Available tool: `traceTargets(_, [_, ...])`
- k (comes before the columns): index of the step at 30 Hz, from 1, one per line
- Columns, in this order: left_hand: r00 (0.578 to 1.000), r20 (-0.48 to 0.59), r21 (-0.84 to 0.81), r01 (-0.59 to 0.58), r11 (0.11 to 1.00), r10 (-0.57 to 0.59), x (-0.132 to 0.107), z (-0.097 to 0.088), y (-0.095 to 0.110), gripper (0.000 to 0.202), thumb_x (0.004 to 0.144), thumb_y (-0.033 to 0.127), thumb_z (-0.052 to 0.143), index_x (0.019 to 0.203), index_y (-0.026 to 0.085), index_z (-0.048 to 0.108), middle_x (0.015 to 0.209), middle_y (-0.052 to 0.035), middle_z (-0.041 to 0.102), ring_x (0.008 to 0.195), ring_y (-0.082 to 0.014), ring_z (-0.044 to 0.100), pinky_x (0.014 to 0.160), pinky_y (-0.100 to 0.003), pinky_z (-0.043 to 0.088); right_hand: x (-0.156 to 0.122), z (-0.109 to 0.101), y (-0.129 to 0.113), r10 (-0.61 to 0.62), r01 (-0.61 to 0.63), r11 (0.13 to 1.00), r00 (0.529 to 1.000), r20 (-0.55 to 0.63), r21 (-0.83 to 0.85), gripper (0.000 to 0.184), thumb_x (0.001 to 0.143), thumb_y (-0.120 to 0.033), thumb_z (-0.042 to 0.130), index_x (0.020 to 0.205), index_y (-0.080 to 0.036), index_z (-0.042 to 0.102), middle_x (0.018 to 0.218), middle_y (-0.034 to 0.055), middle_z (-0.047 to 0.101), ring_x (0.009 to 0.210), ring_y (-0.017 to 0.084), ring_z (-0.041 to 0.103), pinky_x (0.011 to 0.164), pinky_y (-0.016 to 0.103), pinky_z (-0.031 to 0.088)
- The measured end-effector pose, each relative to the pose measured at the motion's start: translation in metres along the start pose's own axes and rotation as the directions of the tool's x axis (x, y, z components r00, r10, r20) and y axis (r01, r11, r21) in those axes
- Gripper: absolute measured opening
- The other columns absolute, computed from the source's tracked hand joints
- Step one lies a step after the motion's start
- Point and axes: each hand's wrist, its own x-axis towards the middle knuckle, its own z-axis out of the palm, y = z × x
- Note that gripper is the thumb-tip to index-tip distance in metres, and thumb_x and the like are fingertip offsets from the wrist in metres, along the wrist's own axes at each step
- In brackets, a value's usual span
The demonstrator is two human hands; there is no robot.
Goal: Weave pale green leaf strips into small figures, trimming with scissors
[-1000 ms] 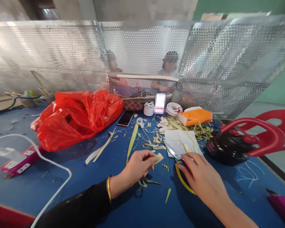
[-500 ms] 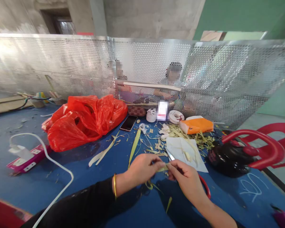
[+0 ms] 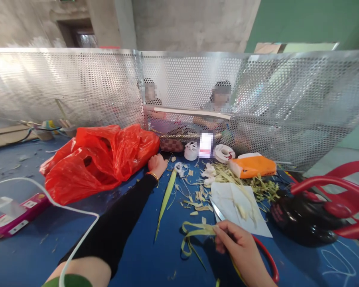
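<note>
My right hand pinches a thin pale-green leaf strip between thumb and fingers. The strip's free end curls in loops on the blue table. Beneath this hand are red-handled scissors, blades pointing away; the hand hides their middle, so I cannot tell whether it touches them. Far forward, my left hand is at the near side of a dark phone, fingers curled and mostly hidden by the back of the hand. Right of the left forearm lies a long green leaf piece with white thread at its top.
A red plastic bag is left of my arm, near a power strip with a white cable. White paper, leaf scraps, an orange tissue pack and a black kettle are rightward. Perforated metal screen stands behind.
My left hand has let go of the green strip and reached forward and left to the phone. The right hand keeps the strip, whose loops now show. The view has shifted slightly.
</note>
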Motion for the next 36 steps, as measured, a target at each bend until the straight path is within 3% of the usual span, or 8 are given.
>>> traceTargets(8, [0.998,-0.06,0.073,0.016,0.997,-0.012,0.012,0.011,0.016,0.05,0.081,0.037,0.062,0.114,0.0,0.056,0.107,-0.0248,0.064,0.108,-0.0332,0.059,0.085,-0.039,0.047,0.0,-0.003,0.006,0.015,-0.015,1.0,1.0,0.012,0.006,0.031,0.081,-0.047,0.063,0.072,-0.017,0.065,0.059,0.0003,0.06,0.052,0.013,0.056,0.05,0.022,0.044])
traceTargets(18, [0.999,-0.036,0.091,-0.034,0.995,0.038,0.011,0.011,0.015,0.055,0.08,0.031,0.057,0.123,-0.003,0.048,0.103,-0.0256,0.067,0.106,-0.0334,0.061,0.084,-0.036,0.046,-0.001,-0.001,0.001,0.022,-0.022,0.999,1.0,0.003,-0.026,0.032,0.08,-0.048,0.064,0.071,-0.017,0.064,0.059,0.0,0.059,0.052,0.013,0.056,0.049,0.022,0.044])
traceTargets(23, [0.997,-0.005,0.081,-0.083,0.993,0.083,0.001,-0.015,0.015,0.057,0.08,0.037,0.06,0.121,-0.001,0.051,0.105,-0.0264,0.066,0.103,-0.0354,0.062,0.082,-0.038,0.048,-0.001,-0.001,0.004,0.015,-0.015,1.0,1.0,-0.004,-0.013,0.033,0.08,-0.049,0.064,0.071,-0.017,0.064,0.06,0.0001,0.059,0.052,0.013,0.057,0.05,0.022,0.045])
traceTargets(26, [0.981,-0.014,0.055,-0.19,0.98,0.191,-0.026,-0.043,0.018,0.039,0.085,0.036,0.054,0.108,0.005,0.061,0.113,-0.0243,0.063,0.108,-0.0349,0.059,0.087,-0.04,0.045,-0.001,-0.001,0.004,0.011,-0.011,1.0,1.0,-0.018,-0.014,0.033,0.08,-0.049,0.063,0.071,-0.018,0.064,0.059,0.0004,0.059,0.051,0.014,0.057,0.049,0.022,0.045])
traceTargets(30, [0.905,0.0,-0.037,-0.424,0.905,0.425,-0.105,-0.074,0.026,0.027,0.092,0.025,0.041,0.104,0.019,0.065,0.108,-0.0087,0.067,0.104,-0.0217,0.06,0.091,-0.032,0.043,-0.008,-0.001,-0.006,-0.062,0.059,0.989,0.998,-0.015,-0.134,0.031,0.081,-0.049,0.062,0.073,-0.019,0.067,0.06,0.0017,0.061,0.053,0.016,0.059,0.051,0.022,0.048])
traceTargets(31, [0.86,0.024,-0.09,-0.505,0.858,0.509,-0.129,-0.079,0.028,0.026,0.093,0.025,0.041,0.101,0.022,0.066,0.104,-0.0049,0.069,0.1,-0.0183,0.062,0.089,-0.028,0.044,-0.011,0.0,-0.011,-0.103,0.101,0.978,0.995,0.0,-0.181,0.03,0.081,-0.048,0.061,0.073,-0.019,0.068,0.06,0.0021,0.062,0.055,0.016,0.06,0.053,0.022,0.049])
traceTargets(33, [0.645,0.104,-0.372,-0.681,0.631,0.757,-0.173,-0.082,0.032,0.026,0.092,0.026,0.043,0.096,0.02,0.067,0.095,-0.0057,0.07,0.093,-0.0182,0.063,0.083,-0.027,0.045,-0.019,0.001,-0.022,-0.198,0.194,0.947,0.98,0.012,-0.257,0.03,0.083,-0.046,0.059,0.068,-0.021,0.067,0.056,0.0015,0.062,0.054,0.016,0.058,0.053,0.022,0.047])
traceTargets(36, [0.544,0.214,-0.631,-0.557,0.54,0.811,-0.215,-0.078,0.032,0.027,0.09,0.04,0.05,0.09,0.02,0.069,0.082,-0.0047,0.071,0.08,-0.0189,0.064,0.071,-0.026,0.045,-0.028,0.001,-0.036,-0.259,0.248,0.928,0.966,-0.005,-0.277,0.029,0.081,-0.046,0.061,0.064,-0.023,0.067,0.056,0.0005,0.062,0.053,0.015,0.057,0.053,0.02,0.047])
